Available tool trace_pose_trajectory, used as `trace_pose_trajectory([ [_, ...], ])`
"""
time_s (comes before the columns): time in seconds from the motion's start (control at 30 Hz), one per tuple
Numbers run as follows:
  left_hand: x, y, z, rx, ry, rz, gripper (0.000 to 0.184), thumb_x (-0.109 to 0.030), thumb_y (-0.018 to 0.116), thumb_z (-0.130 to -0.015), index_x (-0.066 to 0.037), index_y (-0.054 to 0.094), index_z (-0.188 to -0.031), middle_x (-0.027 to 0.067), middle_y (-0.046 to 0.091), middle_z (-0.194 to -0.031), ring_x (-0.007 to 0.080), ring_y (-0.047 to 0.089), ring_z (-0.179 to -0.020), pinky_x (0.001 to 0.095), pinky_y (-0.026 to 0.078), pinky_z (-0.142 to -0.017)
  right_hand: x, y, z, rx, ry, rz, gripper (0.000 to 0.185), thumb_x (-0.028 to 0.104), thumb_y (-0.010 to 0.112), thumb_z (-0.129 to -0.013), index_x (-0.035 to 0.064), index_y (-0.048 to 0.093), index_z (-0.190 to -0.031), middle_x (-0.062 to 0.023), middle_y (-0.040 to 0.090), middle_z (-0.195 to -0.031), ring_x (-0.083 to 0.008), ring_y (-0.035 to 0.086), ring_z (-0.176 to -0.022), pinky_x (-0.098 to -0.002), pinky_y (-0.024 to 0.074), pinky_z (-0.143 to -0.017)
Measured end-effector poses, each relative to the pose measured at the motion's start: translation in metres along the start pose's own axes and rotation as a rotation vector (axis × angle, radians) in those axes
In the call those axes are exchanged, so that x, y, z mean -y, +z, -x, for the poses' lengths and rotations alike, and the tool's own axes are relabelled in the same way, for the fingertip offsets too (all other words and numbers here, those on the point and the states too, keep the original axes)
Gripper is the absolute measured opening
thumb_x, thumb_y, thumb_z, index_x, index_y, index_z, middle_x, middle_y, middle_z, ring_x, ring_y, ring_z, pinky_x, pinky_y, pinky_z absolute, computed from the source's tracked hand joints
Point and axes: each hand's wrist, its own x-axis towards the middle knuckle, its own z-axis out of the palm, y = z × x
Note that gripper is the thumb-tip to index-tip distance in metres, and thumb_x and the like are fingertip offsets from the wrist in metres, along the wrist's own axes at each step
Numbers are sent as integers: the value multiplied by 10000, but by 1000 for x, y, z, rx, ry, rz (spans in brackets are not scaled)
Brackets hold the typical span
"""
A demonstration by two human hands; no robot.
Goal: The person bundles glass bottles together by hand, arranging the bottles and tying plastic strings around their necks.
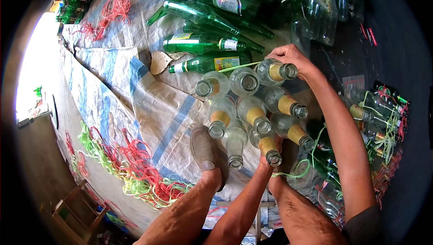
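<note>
Several clear glass bottles [252, 109] stand upright in a tight cluster between my feet, some with gold neck labels. My right hand [291, 59] is at the far right side of the cluster, its fingers pinched on a pale green string [239, 67] that runs along the far bottles. Low on the near side, my left hand [276, 148] reaches in beside the bottles; its fingers are mostly hidden behind the bottle necks. A loose end of green string [297, 171] curls out near my left wrist.
Green bottles [203, 43] lie on the striped sheet [173, 105] beyond the cluster. Red and green string [131, 168] is heaped at the left. More clear bottles [322, 19] lie at the back right, and string-tied bottles [379, 109] are at the right. A wooden stool [76, 209] stands lower left.
</note>
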Motion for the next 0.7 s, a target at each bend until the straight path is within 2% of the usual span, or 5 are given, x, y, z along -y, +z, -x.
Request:
trace_pose_trajectory([
  [0.1,11,-22,-11,-3,-9,-15,669,-360,664,-997,-29,410,-1521,186,472,-1561,341,462,-1448,444,412,-1212,-1,0,-3,-1,-22,12,191,172,785,-923,-13,809,-963,-40,763,-864,-99,691,-793,-278,562,-737],
  [0.2,-20,41,32,-63,33,12,268,-250,703,-941,-138,510,-1089,11,474,-964,163,425,-822,308,328,-714,-1,1,-5,-5,-22,43,199,175,794,-911,-16,808,-963,-40,763,-867,-99,690,-799,-281,560,-747],
  [0.27,-29,64,47,-84,56,40,168,-196,723,-919,-192,559,-883,-81,474,-674,66,408,-514,229,289,-467,0,2,-5,-12,-20,69,204,178,797,-907,-17,808,-965,-39,763,-871,-98,689,-807,-282,557,-757],
  [0.6,-27,68,56,38,194,42,200,-288,742,-963,-181,578,-928,-64,499,-698,71,454,-547,234,340,-487,48,3,-3,118,-164,94,241,231,776,-947,0,795,-1017,-33,764,-903,-101,683,-825,-274,558,-775],
  [0.7,-25,54,51,-41,262,-380,156,-296,688,-1006,-167,606,-976,-49,503,-709,75,446,-550,242,344,-490,76,6,0,309,-115,-6,270,247,709,-1022,-2,774,-1104,-65,773,-992,-143,721,-929,-320,589,-901],
])
